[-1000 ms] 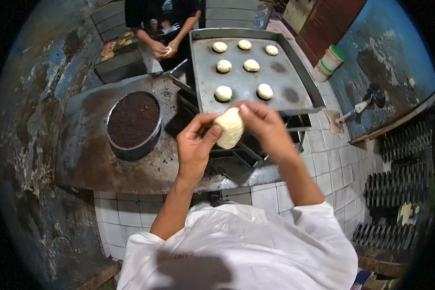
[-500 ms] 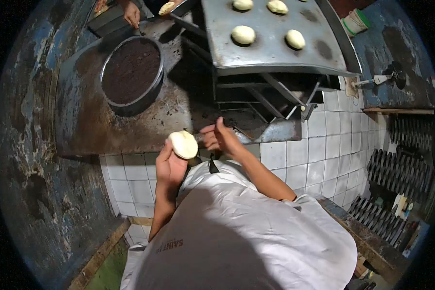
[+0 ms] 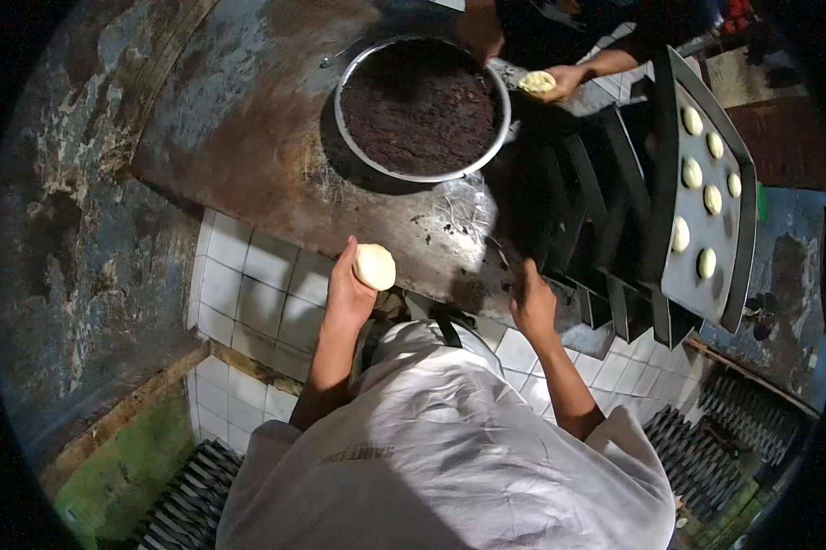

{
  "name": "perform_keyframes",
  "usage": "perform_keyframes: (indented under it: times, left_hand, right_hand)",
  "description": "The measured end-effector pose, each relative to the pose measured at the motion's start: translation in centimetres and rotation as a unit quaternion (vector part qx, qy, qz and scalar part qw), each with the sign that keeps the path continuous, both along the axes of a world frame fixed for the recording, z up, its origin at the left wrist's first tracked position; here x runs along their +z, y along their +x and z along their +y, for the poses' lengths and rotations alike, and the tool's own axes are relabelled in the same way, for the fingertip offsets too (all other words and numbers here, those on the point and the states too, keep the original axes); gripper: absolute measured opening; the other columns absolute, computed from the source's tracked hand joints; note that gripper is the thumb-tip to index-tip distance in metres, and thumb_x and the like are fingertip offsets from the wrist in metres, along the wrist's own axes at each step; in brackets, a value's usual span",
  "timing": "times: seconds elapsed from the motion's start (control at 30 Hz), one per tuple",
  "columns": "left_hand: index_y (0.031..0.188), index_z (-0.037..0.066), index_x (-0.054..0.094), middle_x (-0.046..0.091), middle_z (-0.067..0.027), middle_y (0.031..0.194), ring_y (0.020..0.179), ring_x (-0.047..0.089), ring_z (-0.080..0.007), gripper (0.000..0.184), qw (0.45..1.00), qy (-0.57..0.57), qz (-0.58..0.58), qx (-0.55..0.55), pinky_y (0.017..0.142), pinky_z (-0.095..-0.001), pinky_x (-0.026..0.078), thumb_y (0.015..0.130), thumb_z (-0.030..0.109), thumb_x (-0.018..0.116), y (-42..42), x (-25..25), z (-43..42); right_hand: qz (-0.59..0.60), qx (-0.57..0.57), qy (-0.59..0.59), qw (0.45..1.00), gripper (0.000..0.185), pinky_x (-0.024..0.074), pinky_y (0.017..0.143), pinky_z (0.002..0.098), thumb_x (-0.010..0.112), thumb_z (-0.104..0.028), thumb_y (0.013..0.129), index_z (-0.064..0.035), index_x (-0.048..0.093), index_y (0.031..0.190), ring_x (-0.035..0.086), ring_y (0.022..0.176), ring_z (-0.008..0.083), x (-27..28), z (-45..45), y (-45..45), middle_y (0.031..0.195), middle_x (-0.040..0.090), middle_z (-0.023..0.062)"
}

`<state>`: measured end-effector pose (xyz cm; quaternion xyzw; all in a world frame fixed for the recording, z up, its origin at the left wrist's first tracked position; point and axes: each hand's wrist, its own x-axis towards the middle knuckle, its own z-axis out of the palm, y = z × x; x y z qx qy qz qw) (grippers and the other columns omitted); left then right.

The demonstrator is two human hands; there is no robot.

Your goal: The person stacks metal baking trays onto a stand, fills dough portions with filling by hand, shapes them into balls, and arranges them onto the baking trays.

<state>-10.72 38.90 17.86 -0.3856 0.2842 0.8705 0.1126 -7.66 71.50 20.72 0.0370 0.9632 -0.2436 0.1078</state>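
Note:
A flattened round piece of pale dough (image 3: 375, 267) rests in my left hand (image 3: 351, 291), held at the table's front edge with the thumb up beside it. Farther right, my right hand (image 3: 533, 301) is low over the table edge, its fingers closed at the near end of a thin dark tool (image 3: 498, 254). The large round pan (image 3: 424, 174) of dark crumbly filling (image 3: 420, 110) stands beyond both hands.
A co-worker's hand (image 3: 564, 82) holds an open dough piece (image 3: 537, 82); their other hand (image 3: 481, 35) is at the pan's rim. Stacked metal trays (image 3: 615, 215) stand right, the top tray (image 3: 726, 234) bearing several dough balls. A spoon (image 3: 329, 60) lies left of the pan.
The view has turned towards the pan. My hands have moved apart; the dough is now flattened in my left hand alone. My right hand has gone to the thin tool on the table.

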Motion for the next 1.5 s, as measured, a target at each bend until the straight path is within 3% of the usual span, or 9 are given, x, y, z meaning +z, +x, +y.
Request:
perform_keyframes:
  times: [0.2, 0.43, 0.53, 0.67, 0.8, 1.13, 1.23, 1.4, 1.5]
  left_hand:
    - [0.123, 0.006, 0.056, 0.064, -0.0085, 0.119, 0.115, 0.062, -0.0234, 0.034, 0.996, 0.087, 0.028, 0.013, 0.102, -0.0415, 0.048, 0.101, 0.031, 0.061, -4.1, -0.8, -5.0]
    - [0.12, 0.005, 0.06, 0.067, -0.0108, 0.119, 0.114, 0.064, -0.0248, 0.028, 0.995, 0.074, 0.026, 0.062, 0.103, -0.0419, 0.05, 0.102, 0.027, 0.056, -5.2, -2.0, -8.7]
    - [0.119, 0.006, 0.059, 0.066, -0.0086, 0.118, 0.114, 0.063, -0.0237, 0.028, 0.994, 0.084, 0.026, 0.068, 0.103, -0.0419, 0.049, 0.101, 0.028, 0.059, -5.5, -1.7, -8.4]
    - [0.118, 0.007, 0.059, 0.066, -0.0072, 0.116, 0.114, 0.062, -0.0228, 0.029, 0.993, 0.093, 0.051, 0.049, 0.102, -0.0413, 0.048, 0.1, 0.029, 0.061, -6.8, -1.0, -6.1]
    - [0.117, 0.004, 0.062, 0.067, -0.0088, 0.117, 0.115, 0.063, -0.0244, 0.026, 0.989, 0.121, 0.083, 0.025, 0.106, -0.0412, 0.047, 0.1, 0.022, 0.058, -8.0, 0.9, -1.1]
    - [0.123, 0.003, 0.057, 0.064, -0.0118, 0.121, 0.116, 0.061, -0.0269, 0.033, 0.967, 0.215, 0.115, -0.078, 0.104, -0.0451, 0.048, 0.106, 0.031, 0.051, -3.8, 4.0, 14.3]
    - [0.123, 0.005, 0.058, 0.065, -0.0112, 0.121, 0.117, 0.06, -0.0265, 0.036, 0.963, 0.201, 0.136, -0.115, 0.103, -0.0442, 0.048, 0.104, 0.035, 0.055, -2.2, 5.0, 17.9]
    - [0.127, -0.003, 0.055, 0.064, -0.0151, 0.123, 0.118, 0.06, -0.0288, 0.061, 0.947, 0.247, 0.102, -0.178, 0.106, -0.0457, 0.045, 0.101, 0.053, 0.054, 0.9, 6.1, 22.2]
    - [0.134, -0.004, 0.051, 0.061, -0.0179, 0.131, 0.122, 0.059, -0.0324, 0.068, 0.945, 0.241, 0.103, -0.196, 0.108, -0.0477, 0.044, 0.1, 0.055, 0.052, 2.8, 5.6, 23.4]
  right_hand:
    - [0.102, 0.148, 0.049, 0.982, 0.013, 0.0529, 0.069, 0.0507, 0.058, -0.009, 0.089, -0.0069, 0.056, 0.102, 0.066, 0.084, 0.0388, 1.2, -14.4, -16.0, 0.089, 0.066, 0.0164]
    - [0.008, 0.16, 0.124, 0.979, 0.029, 0.0565, 0.069, 0.0483, 0.061, -0.015, 0.091, -0.0047, 0.062, 0.117, 0.071, 0.087, 0.0348, -3.5, -18.1, -20.3, 0.094, 0.072, 0.0173]
    - [0.016, 0.091, -0.035, 0.995, 0.032, 0.0544, 0.083, 0.0504, 0.071, -0.022, 0.087, -0.0019, 0.066, 0.112, 0.068, 0.086, 0.0476, -4.9, -16.0, -21.0, 0.094, 0.072, 0.0258]
    - [-0.192, 0.032, -0.406, 0.893, 0.02, 0.0428, 0.061, 0.0261, 0.071, -0.022, 0.094, -0.0061, 0.063, 0.084, 0.052, 0.069, 0.0071, -3.8, -11.8, -20.7, 0.075, 0.062, -0.002]
    - [-0.26, 0.032, -0.49, 0.831, 0.015, 0.0425, 0.061, 0.0235, 0.073, -0.019, 0.093, -0.0096, 0.064, 0.087, 0.051, 0.068, 0.0054, 1.0, -9.1, -15.8, 0.076, 0.06, -0.005]
    - [-0.098, -0.218, -0.438, 0.866, 0.016, 0.0502, 0.086, 0.0303, 0.077, -0.014, 0.089, -0.0032, 0.065, 0.094, 0.061, 0.087, 0.0134, -9.7, 4.7, 6.3, 0.093, 0.067, 0.0028]
    - [-0.01, -0.262, -0.526, 0.809, 0.005, 0.0486, 0.072, 0.0261, 0.066, -0.008, 0.097, -0.0067, 0.062, 0.098, 0.058, 0.083, 0.0074, -13.4, 11.2, 12.1, 0.087, 0.062, 0.0006]
    - [0.023, -0.125, -0.006, 0.992, 0.03, 0.0524, 0.074, 0.0422, 0.06, -0.028, 0.101, 0.0017, 0.063, 0.097, 0.065, 0.078, 0.0346, -13.2, 16.0, 12.6, 0.085, 0.067, 0.0193]
    - [0.088, -0.131, -0.128, 0.979, 0.039, 0.0517, 0.085, 0.0473, 0.059, -0.035, 0.1, 0.0025, 0.068, 0.104, 0.065, 0.098, 0.0464, -4.8, 12.6, 9.0, 0.102, 0.069, 0.0276]
